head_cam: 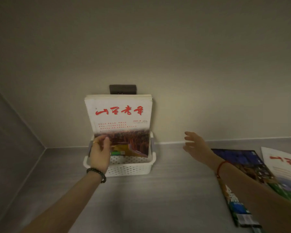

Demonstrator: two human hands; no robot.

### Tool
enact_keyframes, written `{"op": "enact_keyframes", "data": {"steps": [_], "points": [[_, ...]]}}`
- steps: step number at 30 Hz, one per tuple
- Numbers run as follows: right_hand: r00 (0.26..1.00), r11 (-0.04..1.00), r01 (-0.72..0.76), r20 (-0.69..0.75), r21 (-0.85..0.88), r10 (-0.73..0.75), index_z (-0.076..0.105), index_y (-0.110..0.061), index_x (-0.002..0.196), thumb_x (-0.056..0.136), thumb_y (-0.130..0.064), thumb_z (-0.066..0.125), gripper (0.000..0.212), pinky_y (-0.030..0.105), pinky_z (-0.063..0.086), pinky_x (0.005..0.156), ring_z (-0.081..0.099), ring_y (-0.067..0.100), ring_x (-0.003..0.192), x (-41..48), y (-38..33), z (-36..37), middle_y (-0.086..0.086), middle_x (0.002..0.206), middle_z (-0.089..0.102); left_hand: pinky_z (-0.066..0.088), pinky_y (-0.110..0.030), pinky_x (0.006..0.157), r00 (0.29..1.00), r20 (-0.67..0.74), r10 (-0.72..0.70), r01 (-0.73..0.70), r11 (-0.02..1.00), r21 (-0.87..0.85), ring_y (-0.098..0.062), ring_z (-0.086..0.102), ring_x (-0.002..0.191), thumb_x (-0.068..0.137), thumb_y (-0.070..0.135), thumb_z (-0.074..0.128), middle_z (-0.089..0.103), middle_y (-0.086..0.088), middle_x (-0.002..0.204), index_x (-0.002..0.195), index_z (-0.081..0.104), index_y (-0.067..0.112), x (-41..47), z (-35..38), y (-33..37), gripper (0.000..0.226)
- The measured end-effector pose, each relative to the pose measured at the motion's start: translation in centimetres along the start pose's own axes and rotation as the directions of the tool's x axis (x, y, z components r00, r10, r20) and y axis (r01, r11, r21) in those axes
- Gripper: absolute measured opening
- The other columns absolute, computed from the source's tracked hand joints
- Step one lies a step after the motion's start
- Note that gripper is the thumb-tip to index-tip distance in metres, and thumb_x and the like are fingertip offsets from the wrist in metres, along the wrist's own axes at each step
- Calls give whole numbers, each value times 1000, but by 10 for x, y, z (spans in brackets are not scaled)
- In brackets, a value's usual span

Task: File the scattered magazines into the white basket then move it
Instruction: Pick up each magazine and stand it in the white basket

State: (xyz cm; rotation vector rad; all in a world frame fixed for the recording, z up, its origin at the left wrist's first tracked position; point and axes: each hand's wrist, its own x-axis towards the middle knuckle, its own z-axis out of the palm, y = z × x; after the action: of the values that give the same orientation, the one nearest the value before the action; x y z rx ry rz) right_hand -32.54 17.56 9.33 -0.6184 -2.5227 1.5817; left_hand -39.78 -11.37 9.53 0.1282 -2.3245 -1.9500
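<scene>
A white basket with perforated walls sits on a grey counter against a beige wall. Standing upright inside the basket is a stack of magazines; the front magazine has a white cover with large red brush-style Chinese characters and small print reading "2020 9". The left hand, a dark bead bracelet at its wrist, pinches this magazine's lower left corner. Right of the basket, the right hand hovers with fingers spread, holding nothing. Farther right of the basket lie a dark blue magazine and a white magazine with red characters.
</scene>
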Motion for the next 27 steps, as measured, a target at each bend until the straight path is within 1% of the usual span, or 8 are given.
{"op": "enact_keyframes", "data": {"steps": [4, 8, 13, 18, 20, 22, 24, 27], "points": [[989, 988, -143, -27, 57, 144, 34, -1, 133, 82, 11, 54, 56, 38, 44, 91, 46, 37, 120, -33, 63, -68, 24, 136, 42, 51, -22, 55, 948, 316, -23, 39, 998, -43, -17, 58, 65, 93, 16, 43, 60, -2, 74, 98, 58, 10, -53, 55, 5, 17], [971, 975, -224, -88, 0, 223, 34, -1, 132, 80, 11, 58, 59, 37, 42, 91, 50, 37, 117, -68, 113, -136, 23, 131, 46, 47, -25, 64, 843, 516, -154, 202, 979, -38, -15, 56, 74, 94, 18, 42, 59, -1, 87, 105, 56, 11, -106, 125, 0, 19], [978, 951, -209, -67, -226, 199, 51, -24, 87, 80, 3, 59, 29, 3, 43, 59, 55, 9, 74, -99, 154, -200, -20, 77, 62, 46, -26, 68, 717, 608, -340, 373, 925, 77, -18, 54, 91, 92, 21, 46, 53, -3, 107, 112, 51, 13, -162, 205, -15, 21], [953, 929, -303, -57, -212, 298, 54, -11, 111, 85, -10, 56, 26, 25, 47, 80, 57, 17, 94, -116, 193, -231, 2, 103, 59, 50, -22, 74, 677, 622, -394, 445, 892, 81, -18, 56, 88, 91, 5, 45, 55, -3, 102, 115, 54, 6, -206, 261, -21, 26], [935, 920, -354, -61, -168, 349, 56, -11, 105, 87, -11, 54, 19, 31, 51, 80, 62, 22, 92, -114, 202, -237, 9, 105, 65, 52, -18, 58, 614, 680, -401, 553, 833, -7, -14, 60, 69, 91, 2, 43, 63, -6, 91, 106, 58, 3, -219, 276, -22, 22], [924, 920, -381, -75, -94, 375, 57, -10, 95, 88, -9, 51, 9, 41, 53, 84, 65, 27, 90, -108, 204, -240, 15, 101, 67, 54, -29, 61, 555, 722, -414, 681, 724, -109, -19, 62, 62, 91, 2, 40, 68, -8, 74, 94, 59, 3, -228, 287, -21, 20], [903, 905, -425, -78, -24, 422, 58, -2, 96, 89, -9, 50, 13, 49, 51, 88, 65, 34, 91, -100, 206, -242, 20, 100, 67, 51, -37, 69, 542, 719, -434, 728, 671, -144, -26, 59, 67, 92, 2, 38, 63, -12, 73, 88, 57, 3, -231, 294, -21, 19], [884, 886, -462, -61, 44, 464, 60, 3, 99, 88, -11, 51, 19, 51, 50, 90, 65, 36, 91, -94, 209, -246, 23, 99, 68, 55, -34, 58, 545, 689, -478, 729, 676, -108, -26, 62, 62, 92, 4, 39, 59, -15, 77, 82, 57, 4, -229, 295, -19, 21]]}}
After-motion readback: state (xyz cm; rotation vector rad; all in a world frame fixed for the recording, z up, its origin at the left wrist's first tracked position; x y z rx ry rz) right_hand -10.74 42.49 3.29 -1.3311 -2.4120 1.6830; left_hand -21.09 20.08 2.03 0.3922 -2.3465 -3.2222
